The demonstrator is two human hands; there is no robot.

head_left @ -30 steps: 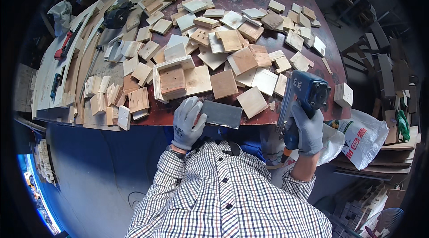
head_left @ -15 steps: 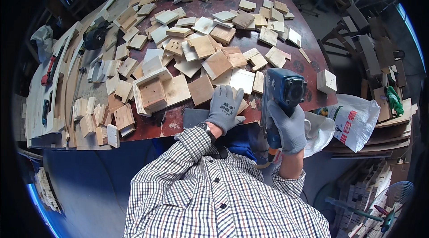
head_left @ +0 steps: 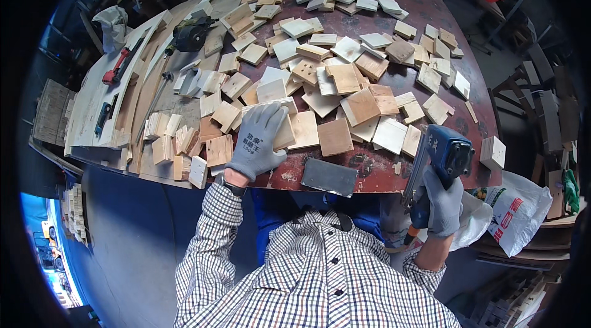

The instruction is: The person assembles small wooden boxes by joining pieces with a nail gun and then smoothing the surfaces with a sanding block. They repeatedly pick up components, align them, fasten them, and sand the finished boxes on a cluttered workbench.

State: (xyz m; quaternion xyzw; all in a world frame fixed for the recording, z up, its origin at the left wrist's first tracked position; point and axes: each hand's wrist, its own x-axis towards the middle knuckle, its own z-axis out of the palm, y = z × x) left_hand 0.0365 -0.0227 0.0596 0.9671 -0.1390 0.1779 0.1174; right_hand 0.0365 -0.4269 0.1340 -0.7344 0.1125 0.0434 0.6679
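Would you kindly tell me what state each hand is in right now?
Left hand: over a wooden block; whether it grips cannot be told.
Right hand: closed, holding the blue nail gun.

Print on left glove (head_left: 255,140), nailer (head_left: 448,154), sack (head_left: 518,212)

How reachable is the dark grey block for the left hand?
Likely yes: the dark grey block lies at the near edge of the red table, right of the left hand, with bare surface between and nothing atop the block.
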